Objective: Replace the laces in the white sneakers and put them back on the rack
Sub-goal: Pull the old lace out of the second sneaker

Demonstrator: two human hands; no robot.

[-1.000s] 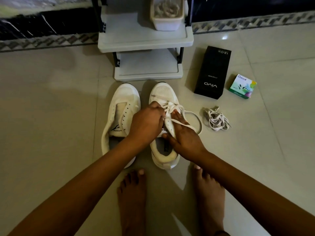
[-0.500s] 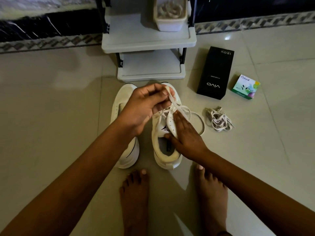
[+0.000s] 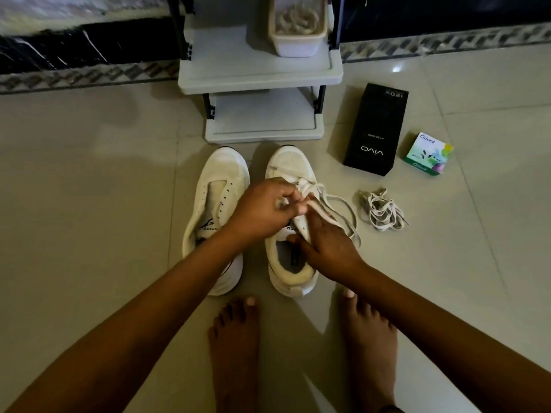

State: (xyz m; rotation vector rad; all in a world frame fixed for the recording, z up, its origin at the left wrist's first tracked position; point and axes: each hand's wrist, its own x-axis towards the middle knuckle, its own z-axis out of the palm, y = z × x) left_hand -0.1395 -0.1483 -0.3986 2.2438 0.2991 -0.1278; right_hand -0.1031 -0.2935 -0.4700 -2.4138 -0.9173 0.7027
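1. Head view, change: half a second ago the left hand [image 3: 262, 208] was lifted towards the toe, drawing the lace [image 3: 340, 201] up. It has now dropped back onto the eyelet row of the right sneaker [image 3: 290, 162]. One pull-through looks finished.
2. Left hand: its fingers [image 3: 286, 198] are curled and pinched on the lace just above the eyelets.
3. Right hand [image 3: 326, 248]: unmoved. Its fingers [image 3: 316, 222] lie along the eyelet flap, directly behind the left fingers, with the thumb tucked at the shoe opening, clamping the flap to steady the sneaker.
4. Slack: a loop of lace trails on the floor [image 3: 89, 234] just to the right of the right fingers.
5. Left sneaker [image 3: 223, 171]: just left of the left fingers, touching the floor, eyelets bare. It is not yet laced.
6. Lace bundle [image 3: 381, 210]: near, to the right of the fingers. Whether it is the old or the new set cannot be told.
7. Rack [image 3: 259, 76]: beyond the fingers, past both toes, with a tub [image 3: 298, 46] on its upper shelf. A black box [image 3: 375, 129] and a green box [image 3: 429, 153] lie further right.
8. Meaning: judged early in the task. Only the forward eyelets of one sneaker appear threaded; the next eyelet is due.
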